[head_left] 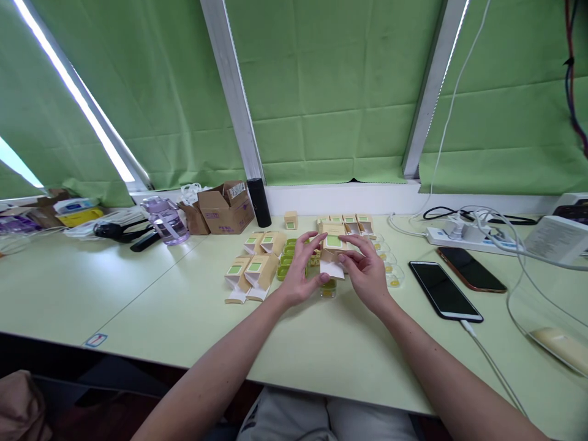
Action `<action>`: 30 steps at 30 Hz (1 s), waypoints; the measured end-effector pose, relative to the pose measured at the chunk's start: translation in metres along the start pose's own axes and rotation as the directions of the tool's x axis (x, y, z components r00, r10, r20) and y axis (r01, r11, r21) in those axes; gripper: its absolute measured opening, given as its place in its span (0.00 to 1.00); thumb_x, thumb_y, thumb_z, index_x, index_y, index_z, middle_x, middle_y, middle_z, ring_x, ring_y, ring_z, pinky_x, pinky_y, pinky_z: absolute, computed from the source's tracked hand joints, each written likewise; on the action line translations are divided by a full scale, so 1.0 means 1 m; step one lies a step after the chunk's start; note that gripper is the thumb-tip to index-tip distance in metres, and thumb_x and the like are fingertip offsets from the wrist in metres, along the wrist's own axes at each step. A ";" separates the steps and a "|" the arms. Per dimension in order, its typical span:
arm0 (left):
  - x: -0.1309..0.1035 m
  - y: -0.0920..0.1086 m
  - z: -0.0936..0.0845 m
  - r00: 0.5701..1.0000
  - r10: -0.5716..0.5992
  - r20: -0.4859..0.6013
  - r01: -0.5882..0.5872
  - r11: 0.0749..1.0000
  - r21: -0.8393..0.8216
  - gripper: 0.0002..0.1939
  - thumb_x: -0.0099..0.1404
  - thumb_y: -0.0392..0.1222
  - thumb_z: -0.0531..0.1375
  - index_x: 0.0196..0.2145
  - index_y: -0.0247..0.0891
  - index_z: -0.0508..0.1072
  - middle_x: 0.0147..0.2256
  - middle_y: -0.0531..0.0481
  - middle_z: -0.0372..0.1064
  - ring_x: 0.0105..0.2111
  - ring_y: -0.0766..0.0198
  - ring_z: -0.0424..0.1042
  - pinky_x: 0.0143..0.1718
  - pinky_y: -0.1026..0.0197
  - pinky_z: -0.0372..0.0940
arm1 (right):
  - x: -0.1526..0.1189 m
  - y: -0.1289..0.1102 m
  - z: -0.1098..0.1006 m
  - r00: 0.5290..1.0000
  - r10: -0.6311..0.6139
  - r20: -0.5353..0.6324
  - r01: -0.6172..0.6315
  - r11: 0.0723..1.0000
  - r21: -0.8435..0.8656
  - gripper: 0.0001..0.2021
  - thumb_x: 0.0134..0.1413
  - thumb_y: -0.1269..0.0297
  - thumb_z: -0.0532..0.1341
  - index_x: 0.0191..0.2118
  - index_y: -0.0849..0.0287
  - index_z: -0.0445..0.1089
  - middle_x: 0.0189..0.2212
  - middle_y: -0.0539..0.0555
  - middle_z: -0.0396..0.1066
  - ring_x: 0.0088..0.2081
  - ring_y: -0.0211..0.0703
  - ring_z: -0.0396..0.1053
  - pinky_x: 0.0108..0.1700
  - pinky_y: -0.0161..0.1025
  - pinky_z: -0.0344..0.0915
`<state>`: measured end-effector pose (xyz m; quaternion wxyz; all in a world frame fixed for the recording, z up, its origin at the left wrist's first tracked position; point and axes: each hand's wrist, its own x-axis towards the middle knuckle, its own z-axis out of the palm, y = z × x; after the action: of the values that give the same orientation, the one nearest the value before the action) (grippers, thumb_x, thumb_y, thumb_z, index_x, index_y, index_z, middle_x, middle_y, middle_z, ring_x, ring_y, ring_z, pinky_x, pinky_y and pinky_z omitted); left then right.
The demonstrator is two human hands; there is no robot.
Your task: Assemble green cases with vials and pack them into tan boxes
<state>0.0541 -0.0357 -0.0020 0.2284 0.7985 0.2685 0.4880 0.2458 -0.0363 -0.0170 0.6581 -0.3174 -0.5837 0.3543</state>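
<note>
Nearest, both forearms reach in over the pale green tabletop (138, 294); the left hand (301, 269) and right hand (367, 272) pinch a small kraft carton (333, 245) between them, above the tabletop's middle, each grip narrow on a side, apparently to steady it while its white flap hangs open. A small jar (327, 289) sits just beneath, half hidden. Left lie open cartons (250, 272); green trays (287, 257) are mostly covered by the hands. Right, two phones (444, 289). Farther back, a cardboard box (226, 208) and bottle (165, 220); label print is unreadable
</note>
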 end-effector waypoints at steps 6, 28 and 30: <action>0.000 -0.002 0.001 0.998 -0.026 0.062 0.024 0.999 0.033 0.51 0.62 0.68 0.67 0.74 0.53 0.52 0.70 0.37 0.43 0.71 0.35 0.47 0.69 0.33 0.54 | 0.000 -0.001 0.000 1.000 0.006 -0.021 -0.005 1.000 0.025 0.16 0.60 0.57 0.69 0.53 0.46 0.77 0.62 0.57 0.62 0.42 0.41 0.78 0.47 0.45 0.79; 0.000 -0.009 0.004 0.990 -0.050 -0.133 0.035 0.993 -0.110 0.30 0.69 0.58 0.63 0.64 0.47 0.64 0.63 0.40 0.58 0.55 0.50 0.67 0.57 0.47 0.66 | -0.007 -0.003 0.001 0.991 -0.053 0.119 0.051 0.998 0.021 0.18 0.66 0.51 0.65 0.58 0.44 0.75 0.59 0.57 0.59 0.46 0.44 0.76 0.55 0.51 0.77; 0.000 -0.009 0.004 0.988 -0.059 -0.144 0.040 0.991 -0.128 0.29 0.70 0.57 0.63 0.63 0.46 0.64 0.62 0.40 0.59 0.54 0.51 0.67 0.56 0.49 0.67 | -0.008 -0.003 0.001 0.990 -0.057 0.132 0.054 0.998 0.029 0.18 0.66 0.52 0.65 0.58 0.44 0.75 0.59 0.57 0.59 0.47 0.45 0.77 0.55 0.51 0.77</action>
<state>0.0560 -0.0293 -0.0090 0.2692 0.7375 0.2735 0.5558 0.2447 -0.0445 -0.0186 0.6314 -0.2683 -0.6302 0.3636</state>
